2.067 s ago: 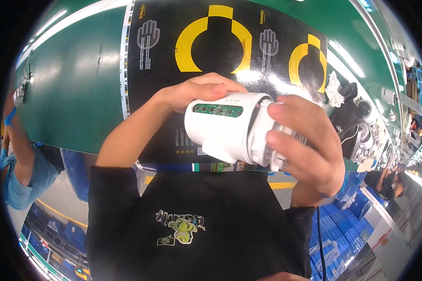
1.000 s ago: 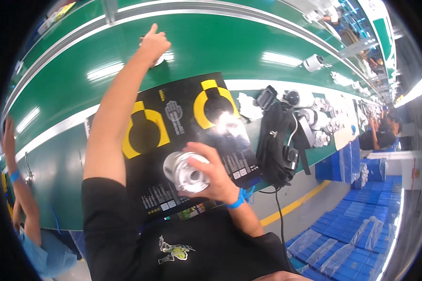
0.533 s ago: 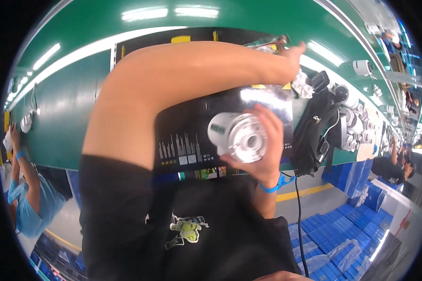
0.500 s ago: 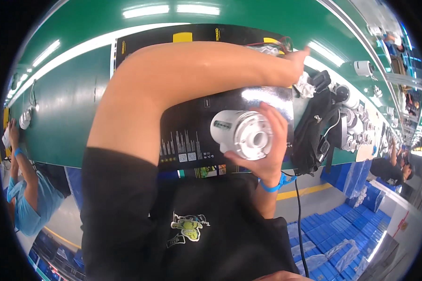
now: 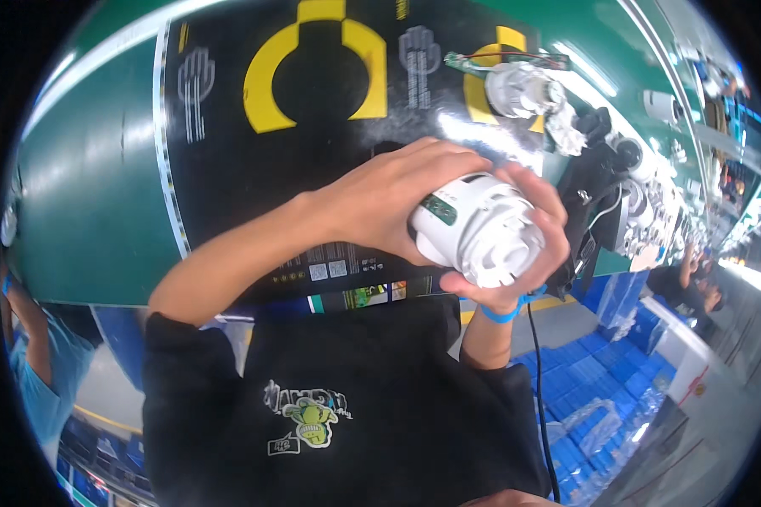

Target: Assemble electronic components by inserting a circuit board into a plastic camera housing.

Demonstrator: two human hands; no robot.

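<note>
A white cylindrical camera housing (image 5: 455, 223) is held up above the black printed mat (image 5: 254, 182), tilted with its ribbed round end facing low right. My left hand (image 5: 397, 196) grips its left and upper side, fingers lying over the top. Around the right side and the open end curl the fingers of my right hand (image 5: 550, 226), its thumb underneath. A dark oval patch shows on the housing's side. Beyond my hands, another white round camera part (image 5: 516, 91) with red and black wires and a small green circuit board (image 5: 465, 62) rests on the mat.
A black bag (image 5: 585, 182) lies right of the mat, beside crumpled white wrapping (image 5: 565, 131). White camera parts (image 5: 638, 203) crowd the bench further right. Blue boxes (image 5: 592, 380) are stacked on the floor. A black cable (image 5: 539, 406) hangs down at the right. Another person (image 5: 46, 355) works at the left.
My left arm, which stretched across to the far right, has come back, and its hand now grips the housing. My right hand still holds the housing. The view has shifted, showing more mat.
</note>
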